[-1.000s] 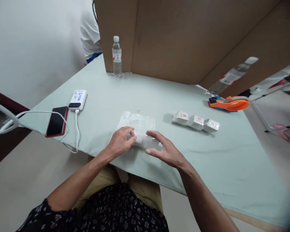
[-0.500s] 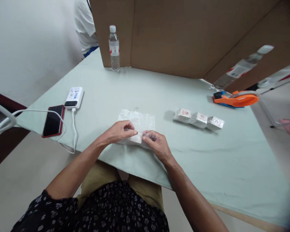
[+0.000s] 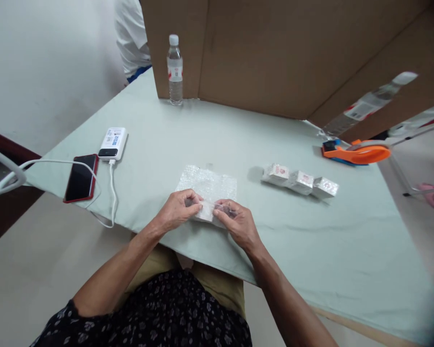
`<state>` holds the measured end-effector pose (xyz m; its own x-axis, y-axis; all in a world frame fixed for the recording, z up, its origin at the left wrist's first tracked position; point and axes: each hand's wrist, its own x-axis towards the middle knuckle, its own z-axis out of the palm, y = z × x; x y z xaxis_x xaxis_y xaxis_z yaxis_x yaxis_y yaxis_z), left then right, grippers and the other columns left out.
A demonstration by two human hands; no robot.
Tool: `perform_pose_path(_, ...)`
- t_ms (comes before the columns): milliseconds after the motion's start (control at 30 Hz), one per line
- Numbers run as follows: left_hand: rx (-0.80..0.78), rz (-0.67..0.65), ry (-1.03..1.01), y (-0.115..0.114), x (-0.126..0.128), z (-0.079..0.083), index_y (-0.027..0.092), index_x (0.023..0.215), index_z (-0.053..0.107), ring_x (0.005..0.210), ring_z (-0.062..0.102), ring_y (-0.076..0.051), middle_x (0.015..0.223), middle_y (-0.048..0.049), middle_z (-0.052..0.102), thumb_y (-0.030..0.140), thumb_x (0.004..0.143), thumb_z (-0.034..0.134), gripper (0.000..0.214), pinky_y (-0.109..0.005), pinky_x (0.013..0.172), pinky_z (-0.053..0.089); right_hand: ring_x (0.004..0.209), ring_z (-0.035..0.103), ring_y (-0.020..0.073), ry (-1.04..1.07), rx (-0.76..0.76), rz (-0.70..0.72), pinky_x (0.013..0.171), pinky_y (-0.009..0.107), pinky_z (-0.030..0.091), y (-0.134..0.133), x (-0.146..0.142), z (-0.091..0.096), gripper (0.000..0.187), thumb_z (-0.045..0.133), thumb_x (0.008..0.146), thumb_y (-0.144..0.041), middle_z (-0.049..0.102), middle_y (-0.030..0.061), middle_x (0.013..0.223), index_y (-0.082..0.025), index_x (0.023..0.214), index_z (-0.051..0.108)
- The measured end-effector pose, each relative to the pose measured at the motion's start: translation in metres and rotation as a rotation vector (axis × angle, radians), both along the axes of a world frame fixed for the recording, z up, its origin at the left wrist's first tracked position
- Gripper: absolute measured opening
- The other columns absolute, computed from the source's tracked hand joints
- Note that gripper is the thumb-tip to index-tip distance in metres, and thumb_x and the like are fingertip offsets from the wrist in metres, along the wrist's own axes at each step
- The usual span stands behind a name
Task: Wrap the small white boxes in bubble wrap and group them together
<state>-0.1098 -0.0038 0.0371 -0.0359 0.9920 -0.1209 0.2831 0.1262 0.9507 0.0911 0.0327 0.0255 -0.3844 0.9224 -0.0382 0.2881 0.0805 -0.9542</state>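
A sheet of clear bubble wrap [image 3: 208,183] lies flat on the pale green table [image 3: 238,140] in front of me. At its near edge sits a small white box [image 3: 206,211], partly under the wrap. My left hand [image 3: 176,209] pinches the wrap and box from the left, fingers curled. From the right, my right hand [image 3: 237,221] grips the same near edge with bent fingers. Three small wrapped boxes [image 3: 299,181] stand in a row to the right of my hands.
An orange tape dispenser [image 3: 358,153] lies at the right, next to a tilted water bottle [image 3: 369,103]. An upright bottle [image 3: 175,70] stands before brown cardboard panels [image 3: 275,53]. A power bank [image 3: 113,143] and red phone [image 3: 81,177] with white cable sit left. A person in white is behind.
My right hand went from open and hovering to closed on the near edge of the wrap. My left hand stayed pinched on the box. The view shifted slightly.
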Motion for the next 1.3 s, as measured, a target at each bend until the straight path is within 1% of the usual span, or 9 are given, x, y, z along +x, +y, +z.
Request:
perform_pose_path(333,-0.012,0.012,0.009,-0.014,0.003,-0.007,0.017,0.072,0.060,0.078,0.063,-0.014,0.095,-0.0042,0.074,0.025,0.077,0.064,0.011,-0.025,0.071,0.047,0.067,0.061,0.0171,-0.007,-0.025,-0.068,0.062,0.029,0.049,-0.018,0.009,-0.013,0.030,0.066,0.085,-0.048,0.068,0.0030,0.075,-0.020,0.075,0.065)
perform_pose_path(433,-0.007,0.026,0.025,-0.014,0.003,-0.007,0.017,0.072,0.060,0.077,0.063,-0.013,0.093,-0.0040,0.073,0.024,0.077,0.064,0.010,-0.025,0.070,0.047,0.068,0.062,0.0187,-0.134,0.136,-0.124,0.063,0.032,0.050,-0.016,0.013,-0.011,0.024,0.063,0.088,-0.043,0.069,0.0033,0.076,-0.021,0.077,0.064)
perform_pose_path(567,-0.009,0.031,0.022,-0.014,0.004,-0.009,0.016,0.072,0.061,0.072,0.061,-0.012,0.088,-0.0031,0.072,0.024,0.077,0.065,0.010,-0.024,0.067,0.045,0.094,0.066,0.0264,-0.276,0.555,-0.237,0.081,0.042,0.053,-0.032,0.021,0.006,0.007,0.061,0.091,-0.031,0.072,0.0090,0.100,-0.024,0.092,0.065)
perform_pose_path(700,0.006,0.017,0.021,-0.011,0.006,-0.008,0.016,0.075,0.063,0.069,0.058,-0.011,0.081,-0.0015,0.070,0.025,0.078,0.064,0.010,-0.024,0.065,0.045,0.098,0.067,0.0263,-0.352,0.790,0.038,0.086,0.045,0.053,-0.053,0.010,0.022,0.017,0.059,0.092,-0.019,0.073,0.0078,0.105,-0.028,0.104,0.067)
perform_pose_path(800,-0.008,-0.014,0.057,-0.009,0.004,-0.002,0.016,0.076,0.063,0.068,0.058,-0.012,0.076,-0.0004,0.067,0.027,0.078,0.063,0.011,-0.025,0.065,0.046,0.103,0.065,0.0272,-0.461,0.883,0.195,0.084,0.043,0.052,-0.055,-0.005,0.019,0.022,0.056,0.094,-0.018,0.073,0.0100,0.111,-0.022,0.112,0.066)
perform_pose_path(900,0.009,-0.027,0.150,-0.014,-0.010,0.004,0.018,0.090,0.066,0.082,0.063,-0.016,0.089,-0.0024,0.070,0.031,0.078,0.066,0.018,-0.029,0.076,0.050,0.103,0.063,0.0268,-0.536,0.934,0.200,0.086,0.042,0.047,-0.048,-0.011,0.011,0.022,0.053,0.095,-0.016,0.073,0.0100,0.112,-0.020,0.113,0.065)
perform_pose_path(1033,-0.031,0.147,0.252,-0.033,-0.038,0.005,0.017,0.114,0.062,0.099,0.064,-0.022,0.110,-0.0096,0.069,0.041,0.079,0.066,0.043,-0.036,0.087,0.052,0.101,0.059,0.0255,-0.613,0.910,0.251,0.086,0.041,0.041,-0.043,-0.011,0.009,0.025,0.054,0.096,-0.020,0.071,0.0087,0.112,-0.022,0.119,0.062)
perform_pose_path(1133,-0.166,0.249,0.320,-0.044,-0.045,0.005,0.013,0.122,0.059,0.092,0.066,-0.023,0.106,-0.0118,0.069,0.046,0.077,0.065,0.056,-0.037,0.082,0.053,0.097,0.056,0.0254,-0.675,0.903,0.279,0.084,0.040,0.038,-0.041,-0.014,0.014,0.027,0.058,0.095,-0.027,0.068,0.0081,0.109,-0.022,0.122,0.061)
perform_pose_path(1300,-0.291,0.229,0.457,-0.038,-0.032,0.007,0.012,0.125,0.060,0.082,0.063,-0.023,0.090,-0.0079,0.069,0.051,0.076,0.065,0.063,-0.036,0.079,0.049,0.090,0.051,0.0238,-0.742,0.919,0.310,0.079,0.037,0.034,-0.034,-0.021,0.018,0.021,0.060,0.095,-0.030,0.066,0.0056,0.100,-0.022,0.114,0.063)
